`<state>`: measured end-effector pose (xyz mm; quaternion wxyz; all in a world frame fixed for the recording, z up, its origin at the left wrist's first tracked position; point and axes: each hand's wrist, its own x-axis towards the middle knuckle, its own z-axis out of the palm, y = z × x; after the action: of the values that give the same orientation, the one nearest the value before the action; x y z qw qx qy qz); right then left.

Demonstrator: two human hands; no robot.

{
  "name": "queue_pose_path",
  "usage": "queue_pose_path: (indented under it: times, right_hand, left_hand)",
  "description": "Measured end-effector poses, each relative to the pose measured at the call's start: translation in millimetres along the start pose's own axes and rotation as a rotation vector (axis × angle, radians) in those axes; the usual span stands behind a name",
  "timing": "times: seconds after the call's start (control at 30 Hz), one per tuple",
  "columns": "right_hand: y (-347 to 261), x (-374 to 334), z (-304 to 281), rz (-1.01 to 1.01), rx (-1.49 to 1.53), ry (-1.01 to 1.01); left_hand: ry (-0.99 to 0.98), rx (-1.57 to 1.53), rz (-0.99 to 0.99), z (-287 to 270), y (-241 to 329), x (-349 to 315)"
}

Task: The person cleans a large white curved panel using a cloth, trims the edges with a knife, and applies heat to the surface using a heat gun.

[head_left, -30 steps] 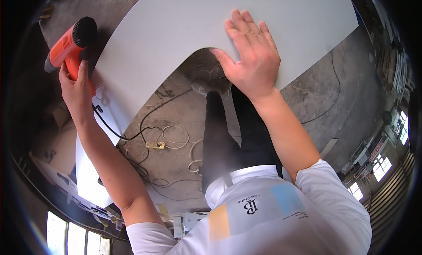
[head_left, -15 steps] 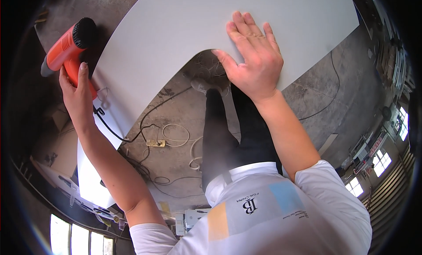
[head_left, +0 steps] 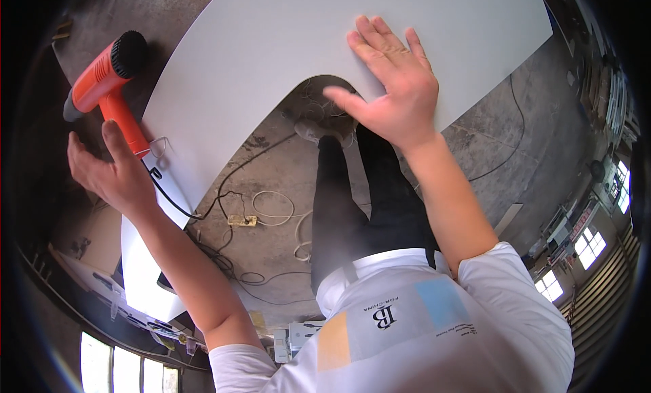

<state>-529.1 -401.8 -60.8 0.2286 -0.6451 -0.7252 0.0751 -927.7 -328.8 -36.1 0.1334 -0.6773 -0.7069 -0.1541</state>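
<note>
An orange-red heat gun (head_left: 93, 80) with a dark rear cap and a grey nozzle lies at the left end of a large curved white panel (head_left: 258, 40). Just left of its handle, my left hand (head_left: 112, 172) has its fingers and thumb spread with nothing between them. The thumb tip comes close to the handle; whether it touches I cannot tell. My right hand (head_left: 400, 94) rests flat on the panel beside its rounded cutout, fingers stretched forward and thumb held out over the cutout's edge.
From the handle a black cord (head_left: 169, 202) runs over the panel edge to the floor. A yellowish power strip (head_left: 242, 221) and tangled cables (head_left: 217, 261) lie on the concrete floor (head_left: 271, 169) near my legs. Long strips of material (head_left: 614, 108) are stacked at the far right.
My left hand has let go of the heat gun's handle and drawn back toward me. On the panel, my right palm has stayed put while its thumb lifted slightly.
</note>
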Motion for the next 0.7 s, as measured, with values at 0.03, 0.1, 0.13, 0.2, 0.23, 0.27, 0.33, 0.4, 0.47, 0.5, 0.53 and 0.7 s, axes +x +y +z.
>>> queue_pose_path:
  times: [0.03,0.1,0.13,0.2,0.23,0.27,0.33,0.4,0.47,0.5,0.53,0.7]
  right_hand:
    - [4,0,-4,-0.022,0.050,-0.048]
    - [15,-2,-18,-0.040,0.163,-0.077]
    - [25,-4,-27,-0.055,0.273,-0.097]
    - [64,-28,-32,0.081,0.277,0.079]
    - [81,-39,-34,0.212,0.273,0.187]
    - [98,-46,-40,0.348,0.156,0.297]
    - [139,-60,-51,0.493,0.027,0.406]
    - [167,-59,-51,1.011,0.337,0.683]
    - [172,-51,-55,1.097,0.779,0.629]
    - [170,-46,-57,1.147,1.220,0.546]
    - [168,-42,-54,1.150,1.225,0.556]
    - [157,-31,-43,1.115,1.380,0.593]
  left_hand:
    - [-0.013,-0.301,0.024,-15,39,-5]
    - [-0.111,-0.625,0.210,-28,94,-20]
    - [-0.195,-0.648,0.378,-23,114,-21]
    - [-0.318,-0.704,0.511,-5,152,-26]
    - [-0.321,-0.696,0.508,2,163,-23]
    - [-0.338,-0.654,0.599,9,172,-18]
    - [-0.358,-0.620,0.698,16,193,-12]
    - [-0.310,-0.642,0.740,18,207,-4]
    - [-0.320,-0.647,0.738,27,203,-10]
    - [-0.332,-0.657,0.729,28,202,-12]
    - [-0.332,-0.654,0.740,29,202,-13]
    - [-0.285,-0.630,0.757,25,202,-12]
